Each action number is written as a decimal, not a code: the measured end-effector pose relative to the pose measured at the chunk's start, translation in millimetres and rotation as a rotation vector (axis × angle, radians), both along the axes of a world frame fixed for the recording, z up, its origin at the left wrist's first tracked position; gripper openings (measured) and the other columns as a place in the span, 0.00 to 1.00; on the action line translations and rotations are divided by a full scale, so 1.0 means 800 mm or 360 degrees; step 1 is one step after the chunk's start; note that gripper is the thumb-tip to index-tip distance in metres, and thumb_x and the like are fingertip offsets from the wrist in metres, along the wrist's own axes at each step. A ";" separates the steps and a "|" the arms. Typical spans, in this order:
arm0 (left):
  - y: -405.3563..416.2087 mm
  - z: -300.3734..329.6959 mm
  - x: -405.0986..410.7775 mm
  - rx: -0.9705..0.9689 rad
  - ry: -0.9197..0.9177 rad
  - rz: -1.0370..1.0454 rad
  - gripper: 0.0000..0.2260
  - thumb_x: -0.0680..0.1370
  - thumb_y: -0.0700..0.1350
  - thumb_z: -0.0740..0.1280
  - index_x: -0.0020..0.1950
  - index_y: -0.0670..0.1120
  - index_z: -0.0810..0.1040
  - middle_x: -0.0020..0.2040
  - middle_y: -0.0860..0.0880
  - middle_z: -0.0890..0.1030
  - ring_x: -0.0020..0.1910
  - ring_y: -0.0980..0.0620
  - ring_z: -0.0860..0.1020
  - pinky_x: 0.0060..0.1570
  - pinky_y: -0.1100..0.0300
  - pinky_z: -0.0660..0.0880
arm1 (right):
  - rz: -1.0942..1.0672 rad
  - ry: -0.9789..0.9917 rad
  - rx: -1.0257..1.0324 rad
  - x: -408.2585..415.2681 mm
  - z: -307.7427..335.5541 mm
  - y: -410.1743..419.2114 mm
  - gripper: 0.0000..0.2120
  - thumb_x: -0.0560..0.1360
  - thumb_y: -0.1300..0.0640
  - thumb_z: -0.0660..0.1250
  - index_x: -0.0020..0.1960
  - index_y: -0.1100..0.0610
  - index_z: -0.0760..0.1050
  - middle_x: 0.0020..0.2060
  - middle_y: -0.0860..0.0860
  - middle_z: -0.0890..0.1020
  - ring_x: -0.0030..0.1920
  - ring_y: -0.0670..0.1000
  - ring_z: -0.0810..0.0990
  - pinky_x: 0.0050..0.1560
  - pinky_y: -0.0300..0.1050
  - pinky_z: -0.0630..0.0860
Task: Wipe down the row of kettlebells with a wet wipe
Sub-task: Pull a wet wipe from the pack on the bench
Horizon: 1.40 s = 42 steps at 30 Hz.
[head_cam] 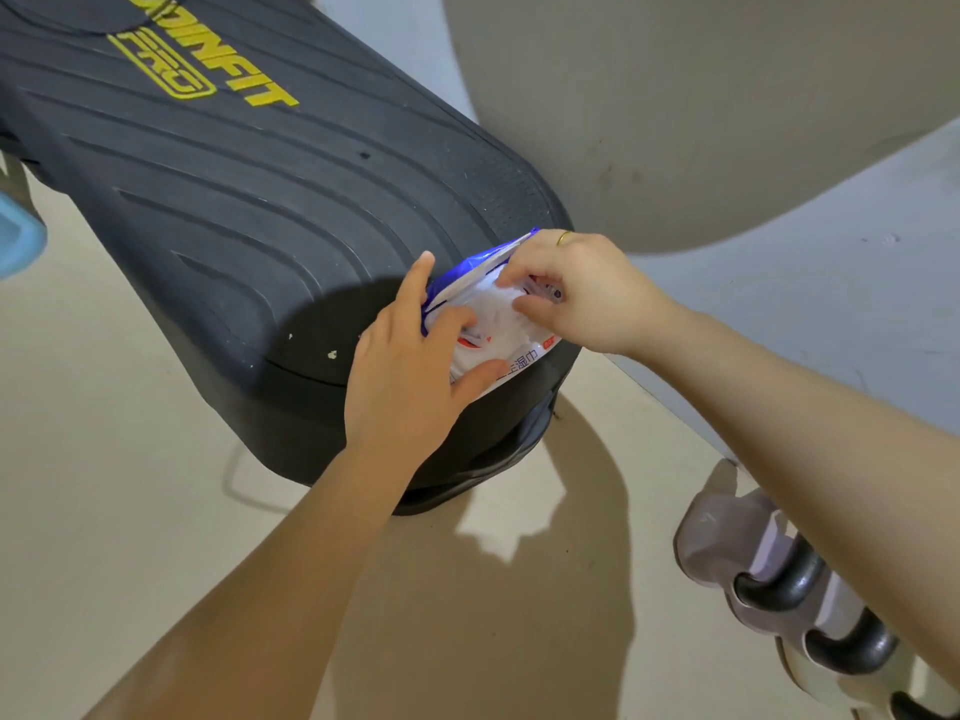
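right fingertips (pixel 511 277) pinch wipe (pixel 493 317) in pack (pixel 524 358).

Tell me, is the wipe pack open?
Open: the right hand pinches a white wipe bunching out of the pack.
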State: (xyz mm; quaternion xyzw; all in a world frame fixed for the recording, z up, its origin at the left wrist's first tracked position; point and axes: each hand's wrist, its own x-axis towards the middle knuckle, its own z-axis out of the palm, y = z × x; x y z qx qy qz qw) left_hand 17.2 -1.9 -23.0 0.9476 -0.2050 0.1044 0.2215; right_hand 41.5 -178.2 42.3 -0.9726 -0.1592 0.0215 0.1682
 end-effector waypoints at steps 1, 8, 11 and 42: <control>0.000 0.000 0.000 0.0003 0.0004 -0.0004 0.20 0.70 0.60 0.64 0.52 0.46 0.76 0.72 0.40 0.66 0.61 0.38 0.73 0.54 0.45 0.73 | 0.0009 0.0023 -0.0033 -0.001 0.000 -0.001 0.12 0.73 0.61 0.67 0.56 0.60 0.78 0.54 0.56 0.80 0.55 0.56 0.75 0.55 0.44 0.67; 0.001 -0.002 0.001 -0.0025 -0.0011 -0.0025 0.20 0.71 0.59 0.64 0.52 0.46 0.76 0.71 0.40 0.66 0.60 0.38 0.74 0.53 0.45 0.73 | -0.0069 -0.0057 -0.0097 -0.004 -0.004 0.009 0.06 0.74 0.62 0.63 0.45 0.62 0.78 0.41 0.52 0.73 0.46 0.58 0.75 0.48 0.53 0.73; 0.001 -0.003 0.001 -0.0036 -0.0020 -0.0026 0.19 0.71 0.59 0.66 0.52 0.46 0.75 0.71 0.41 0.67 0.60 0.38 0.74 0.53 0.45 0.73 | -0.0137 -0.0106 0.0028 -0.006 -0.004 0.011 0.06 0.75 0.61 0.62 0.45 0.62 0.77 0.40 0.52 0.73 0.41 0.54 0.71 0.45 0.48 0.70; -0.002 -0.003 -0.011 0.0235 -0.0310 -0.0211 0.12 0.75 0.47 0.67 0.57 0.45 0.76 0.52 0.44 0.82 0.53 0.43 0.79 0.57 0.46 0.69 | -0.1009 0.0895 0.2377 -0.145 0.007 -0.059 0.13 0.66 0.45 0.66 0.40 0.54 0.81 0.35 0.49 0.86 0.37 0.47 0.85 0.34 0.39 0.81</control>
